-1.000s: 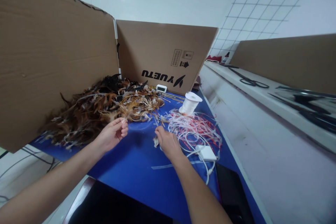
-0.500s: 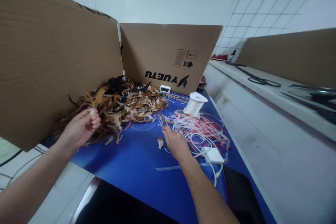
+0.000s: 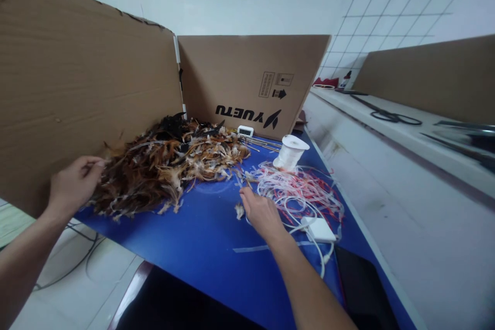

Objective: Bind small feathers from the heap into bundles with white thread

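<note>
Feathers (image 3: 149, 175) lie heaped just beside the left grip (image 3: 75, 183).

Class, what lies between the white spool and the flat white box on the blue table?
In the head view, a tangle of white and red strands lies between the spool and the box.

Right hand (image 3: 263, 212): hold hidden; carton label (image 3: 266, 84) illegible.

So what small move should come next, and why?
Probably the left hand should loosen its pinch: it is at the left end of the feather pile, so anything held could be laid there, though blur hides whether a feather is between its fingertips.
</note>
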Demonstrator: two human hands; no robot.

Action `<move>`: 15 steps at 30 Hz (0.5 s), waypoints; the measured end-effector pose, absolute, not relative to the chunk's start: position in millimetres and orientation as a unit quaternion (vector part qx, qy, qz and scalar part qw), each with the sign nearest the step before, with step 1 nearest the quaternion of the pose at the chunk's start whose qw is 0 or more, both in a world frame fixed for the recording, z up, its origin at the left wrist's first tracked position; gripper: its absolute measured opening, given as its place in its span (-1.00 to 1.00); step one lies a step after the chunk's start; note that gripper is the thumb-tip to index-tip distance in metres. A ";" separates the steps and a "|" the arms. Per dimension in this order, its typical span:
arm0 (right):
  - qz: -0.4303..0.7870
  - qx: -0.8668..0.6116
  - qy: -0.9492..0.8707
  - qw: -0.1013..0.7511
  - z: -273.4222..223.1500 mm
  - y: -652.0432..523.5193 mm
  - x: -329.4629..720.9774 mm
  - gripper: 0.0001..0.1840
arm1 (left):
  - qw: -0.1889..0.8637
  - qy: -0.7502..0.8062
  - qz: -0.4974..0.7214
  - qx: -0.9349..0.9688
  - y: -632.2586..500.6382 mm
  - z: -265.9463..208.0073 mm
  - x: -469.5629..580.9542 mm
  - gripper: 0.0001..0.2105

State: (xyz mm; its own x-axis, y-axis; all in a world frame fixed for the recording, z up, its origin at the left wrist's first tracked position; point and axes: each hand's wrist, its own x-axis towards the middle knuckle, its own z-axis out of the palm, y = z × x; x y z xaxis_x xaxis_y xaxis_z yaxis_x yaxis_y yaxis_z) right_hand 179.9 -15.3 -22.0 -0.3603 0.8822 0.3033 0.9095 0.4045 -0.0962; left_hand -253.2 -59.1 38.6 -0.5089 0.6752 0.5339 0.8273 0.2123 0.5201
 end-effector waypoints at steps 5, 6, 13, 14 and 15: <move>-0.036 -0.546 -0.821 0.163 -21.8 -15.2 180.5 -0.78 | 0.093 -0.763 -0.258 -0.585 -55.5 32.3 -241.9 -0.83; -0.033 -0.549 -0.818 0.169 -21.3 -14.8 181.3 -0.78 | 0.090 -0.762 -0.256 -0.588 -55.3 31.8 -241.0 -0.83; -0.025 -0.586 -0.785 0.198 -15.4 -10.8 191.4 -0.77 | 0.166 -0.758 -0.250 -0.580 -58.1 34.3 -254.4 -0.80; -0.024 -0.587 -0.782 0.208 -14.6 -10.1 193.2 -0.77 | 0.181 -0.754 -0.258 -0.577 -57.6 34.0 -258.6 -0.80; -0.021 -0.588 -0.778 0.220 -13.9 -9.4 195.1 -0.77 | 0.183 -0.753 -0.255 -0.579 -56.5 33.0 -263.3 -0.79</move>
